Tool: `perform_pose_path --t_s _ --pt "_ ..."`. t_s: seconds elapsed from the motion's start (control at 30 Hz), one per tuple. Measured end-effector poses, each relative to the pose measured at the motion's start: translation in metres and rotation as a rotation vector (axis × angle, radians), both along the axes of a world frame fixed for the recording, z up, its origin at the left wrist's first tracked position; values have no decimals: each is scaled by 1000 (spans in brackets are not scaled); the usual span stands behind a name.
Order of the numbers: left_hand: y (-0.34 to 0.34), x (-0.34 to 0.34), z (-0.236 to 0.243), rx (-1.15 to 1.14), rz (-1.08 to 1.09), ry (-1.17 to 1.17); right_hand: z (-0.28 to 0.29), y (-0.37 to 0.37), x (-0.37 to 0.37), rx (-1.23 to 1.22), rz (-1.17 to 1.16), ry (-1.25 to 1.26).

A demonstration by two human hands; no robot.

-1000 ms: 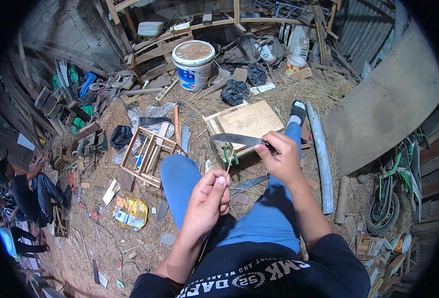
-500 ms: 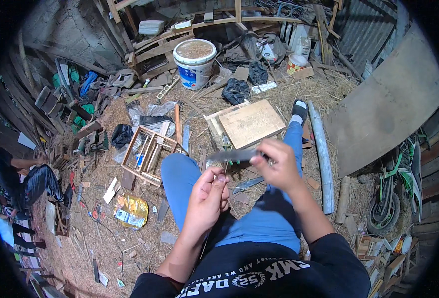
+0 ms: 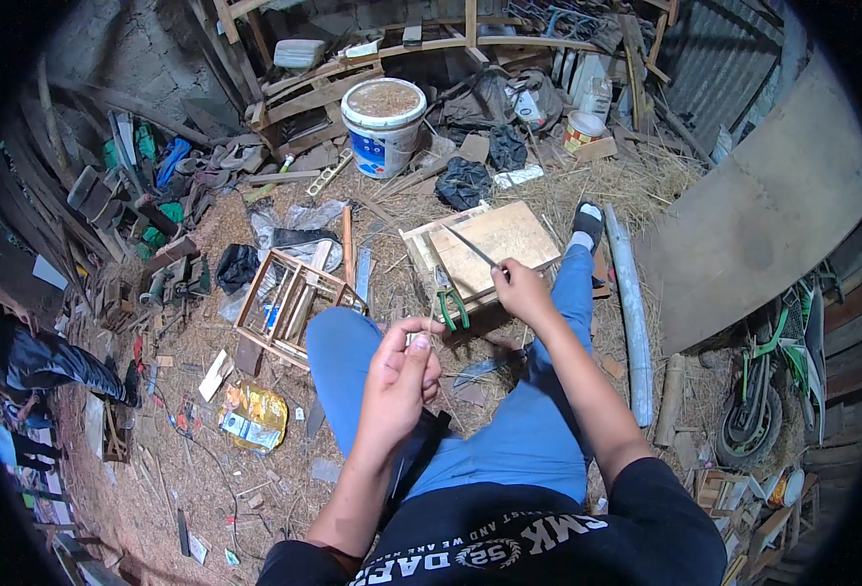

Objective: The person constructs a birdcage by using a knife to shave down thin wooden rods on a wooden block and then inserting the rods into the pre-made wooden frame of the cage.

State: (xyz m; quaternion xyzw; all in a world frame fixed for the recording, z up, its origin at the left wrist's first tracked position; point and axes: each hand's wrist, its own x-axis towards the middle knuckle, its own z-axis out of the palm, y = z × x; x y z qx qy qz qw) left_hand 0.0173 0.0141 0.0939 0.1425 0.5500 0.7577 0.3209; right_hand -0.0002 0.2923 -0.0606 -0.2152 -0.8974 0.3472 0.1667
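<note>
My right hand (image 3: 521, 291) is closed round the handle of a knife (image 3: 470, 244). Its narrow dark blade points forward and left, above the pale wooden board (image 3: 509, 239) of a low wooden box. Above my left thigh, my left hand (image 3: 402, 376) pinches a thin stick (image 3: 432, 311) between thumb and fingers; its tip shows just over the fingertips. The knife and stick are apart. Green-handled pliers (image 3: 452, 305) hang at the near left edge of the box, just beyond my left hand.
A wooden frame (image 3: 289, 308) holding sticks lies left of my knee. Beyond it stands a white-and-blue bucket (image 3: 384, 127). A pole (image 3: 631, 313) lies along my right leg. Right are a plywood sheet (image 3: 763, 205) and a motorbike (image 3: 768, 381). Another person (image 3: 41, 356) is at far left.
My right hand has moved forward, swinging the knife away from the stick until its blade points over the board. My left hand has shifted slightly left. The person at far left has changed posture.
</note>
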Motion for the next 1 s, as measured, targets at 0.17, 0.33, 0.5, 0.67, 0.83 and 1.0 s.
perform_pose_path --t_s 0.17,0.33,0.5,0.67,0.83,1.0 --pt "-9 -23 -22 59 106 54 -71 4 -37 60 46 -115" --pt "-17 -44 -24 77 299 -48 -99 14 -62 238 -66 -159" --pt "-36 -64 -39 219 404 -64 -102 13 -65 356 -62 -172" --pt "-44 -74 -37 296 544 -33 -42 -40 -40 -104 313 226" --pt "-39 -83 -36 331 547 -19 74 -90 12 -307 637 343" --pt "-33 -78 -26 372 553 -9 95 -103 31 -647 738 520"
